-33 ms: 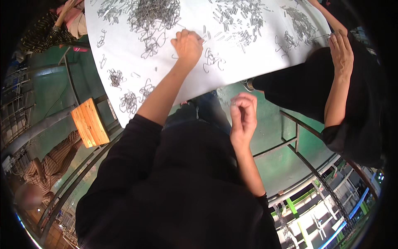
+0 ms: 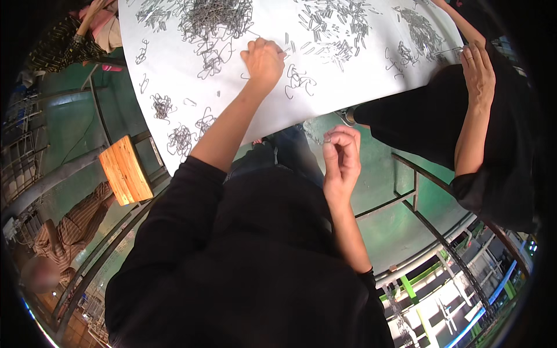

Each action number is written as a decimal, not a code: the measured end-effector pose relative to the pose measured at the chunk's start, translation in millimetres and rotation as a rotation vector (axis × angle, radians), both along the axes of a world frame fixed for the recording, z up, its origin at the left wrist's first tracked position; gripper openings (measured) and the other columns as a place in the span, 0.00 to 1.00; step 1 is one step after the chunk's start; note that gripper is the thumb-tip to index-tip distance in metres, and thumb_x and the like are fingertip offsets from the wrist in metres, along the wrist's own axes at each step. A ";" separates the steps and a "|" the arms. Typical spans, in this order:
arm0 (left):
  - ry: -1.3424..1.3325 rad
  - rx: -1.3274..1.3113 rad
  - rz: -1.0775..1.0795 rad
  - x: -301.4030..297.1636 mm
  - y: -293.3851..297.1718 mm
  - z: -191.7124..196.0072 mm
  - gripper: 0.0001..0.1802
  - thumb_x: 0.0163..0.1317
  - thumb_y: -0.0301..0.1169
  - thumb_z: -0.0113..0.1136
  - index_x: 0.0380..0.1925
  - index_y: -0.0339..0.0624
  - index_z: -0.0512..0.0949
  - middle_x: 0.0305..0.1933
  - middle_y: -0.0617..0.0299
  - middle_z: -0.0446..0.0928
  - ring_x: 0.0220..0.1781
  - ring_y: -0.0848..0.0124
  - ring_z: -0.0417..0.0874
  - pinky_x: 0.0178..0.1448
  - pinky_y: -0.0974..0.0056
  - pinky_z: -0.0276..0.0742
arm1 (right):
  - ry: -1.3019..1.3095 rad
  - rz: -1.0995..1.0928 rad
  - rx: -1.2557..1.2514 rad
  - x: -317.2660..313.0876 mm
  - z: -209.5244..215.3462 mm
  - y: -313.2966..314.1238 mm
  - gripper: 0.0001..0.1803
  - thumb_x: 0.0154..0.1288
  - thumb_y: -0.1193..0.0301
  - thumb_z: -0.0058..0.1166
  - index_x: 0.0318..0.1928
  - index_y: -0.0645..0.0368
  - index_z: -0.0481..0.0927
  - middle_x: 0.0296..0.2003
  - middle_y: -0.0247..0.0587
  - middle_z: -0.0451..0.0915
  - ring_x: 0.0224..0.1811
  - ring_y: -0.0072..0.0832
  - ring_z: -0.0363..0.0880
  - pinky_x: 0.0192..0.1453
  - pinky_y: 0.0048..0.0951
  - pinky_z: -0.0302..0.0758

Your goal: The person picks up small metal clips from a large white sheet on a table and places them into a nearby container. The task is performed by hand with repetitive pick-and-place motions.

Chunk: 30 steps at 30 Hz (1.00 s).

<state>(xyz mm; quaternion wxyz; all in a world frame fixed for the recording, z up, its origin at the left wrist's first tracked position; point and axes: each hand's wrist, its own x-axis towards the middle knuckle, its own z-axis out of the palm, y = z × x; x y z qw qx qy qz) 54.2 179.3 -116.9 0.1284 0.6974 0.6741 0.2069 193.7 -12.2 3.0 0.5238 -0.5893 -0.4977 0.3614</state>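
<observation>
- Green floor spreads beneath everything, crossed by dark metal frames.
- White worktop fills the upper middle of the view, its near edge slanting from the near left corner up to the right corner.
- Beside that right corner is a co-worker in black, whose hand is at the corner; the fingertips are too small to read.
- Beyond the left edge, low down, is another person in striped clothing.
- Large tangled heap of curved wires, dark grey, lies left of centre, toward the far edge.
- Short straight pieces are scattered right of centre, also toward the far edge.
- Wooden board sits just outside the left edge, near the near left corner.
- Left hand is on the worktop between heap and near edge, fingers bent downward; whether they grasp anything cannot be told.
- Right hand is off the worktop, below the near edge, fingers curled toward the thumb; whether something is pinched there cannot be told.
- Small tangled clumps of wire lie by the near left corner.
- Loose bunch of bent wires lies near the near edge, right of the left hand.
</observation>
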 end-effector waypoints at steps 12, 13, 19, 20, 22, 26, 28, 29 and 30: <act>-1.144 -0.559 -0.178 -41.5 -123.6 140.2 0.10 0.61 0.29 0.64 0.38 0.33 0.82 0.35 0.62 0.83 0.38 0.79 0.80 0.45 0.72 0.75 | -0.086 0.018 0.110 -31.1 -1.3 -3.2 0.04 0.63 0.74 0.58 0.36 0.59 0.78 0.42 0.37 0.71 0.39 0.26 0.69 0.39 0.25 0.68; -1.194 -0.551 -0.179 -41.2 -129.9 146.5 0.09 0.60 0.27 0.64 0.38 0.33 0.82 0.34 0.62 0.83 0.37 0.79 0.80 0.44 0.72 0.76 | -0.098 0.025 0.115 -33.3 -0.6 -3.0 0.04 0.63 0.74 0.58 0.36 0.59 0.78 0.41 0.37 0.71 0.39 0.26 0.69 0.39 0.25 0.68; -1.124 -0.501 -0.143 -47.2 -148.4 154.8 0.06 0.58 0.26 0.65 0.35 0.38 0.84 0.37 0.62 0.84 0.38 0.76 0.81 0.42 0.70 0.76 | -0.131 0.047 0.142 -43.0 1.6 -3.8 0.04 0.63 0.74 0.58 0.36 0.59 0.78 0.41 0.38 0.71 0.40 0.28 0.69 0.39 0.26 0.68; -1.078 -0.402 -0.187 -48.4 -150.7 153.3 0.06 0.58 0.26 0.65 0.36 0.38 0.84 0.40 0.61 0.82 0.39 0.77 0.81 0.42 0.70 0.76 | -0.141 0.050 0.149 -43.5 0.8 -4.1 0.04 0.63 0.73 0.58 0.37 0.59 0.78 0.40 0.38 0.71 0.41 0.28 0.69 0.40 0.26 0.69; -0.968 -0.218 -0.264 -48.6 -155.9 149.8 0.07 0.59 0.26 0.65 0.37 0.39 0.84 0.46 0.60 0.80 0.39 0.77 0.79 0.43 0.71 0.76 | -0.155 0.069 0.151 -42.7 -1.9 -4.7 0.05 0.62 0.73 0.59 0.37 0.59 0.78 0.40 0.39 0.71 0.41 0.28 0.70 0.40 0.26 0.69; -0.863 -0.049 -0.305 -51.9 -164.8 147.8 0.06 0.56 0.23 0.65 0.35 0.40 0.84 0.48 0.59 0.77 0.42 0.73 0.78 0.47 0.69 0.74 | -0.010 0.183 0.051 -28.8 -8.5 3.0 0.05 0.62 0.74 0.59 0.37 0.59 0.78 0.42 0.39 0.73 0.42 0.27 0.72 0.41 0.25 0.70; -0.844 -0.081 -0.280 -55.0 -171.1 150.0 0.06 0.57 0.22 0.64 0.35 0.40 0.84 0.48 0.60 0.76 0.43 0.73 0.79 0.46 0.70 0.75 | 0.070 0.185 -0.108 -24.1 -20.2 26.1 0.04 0.64 0.73 0.56 0.37 0.59 0.79 0.39 0.34 0.77 0.43 0.24 0.75 0.42 0.26 0.71; -0.834 -0.110 -0.265 -56.6 -174.3 151.4 0.06 0.57 0.22 0.64 0.34 0.40 0.84 0.48 0.60 0.75 0.43 0.73 0.79 0.46 0.70 0.75 | -0.033 0.233 -0.115 -24.4 -28.9 42.7 0.04 0.64 0.72 0.56 0.37 0.59 0.80 0.38 0.35 0.78 0.41 0.25 0.76 0.42 0.28 0.72; -0.833 -0.128 -0.253 -57.2 -177.0 152.5 0.05 0.57 0.21 0.64 0.34 0.39 0.84 0.48 0.60 0.75 0.43 0.73 0.80 0.46 0.70 0.75 | -0.135 0.289 -0.092 -26.1 -38.7 62.4 0.05 0.63 0.72 0.56 0.38 0.59 0.80 0.36 0.36 0.79 0.39 0.27 0.77 0.41 0.30 0.72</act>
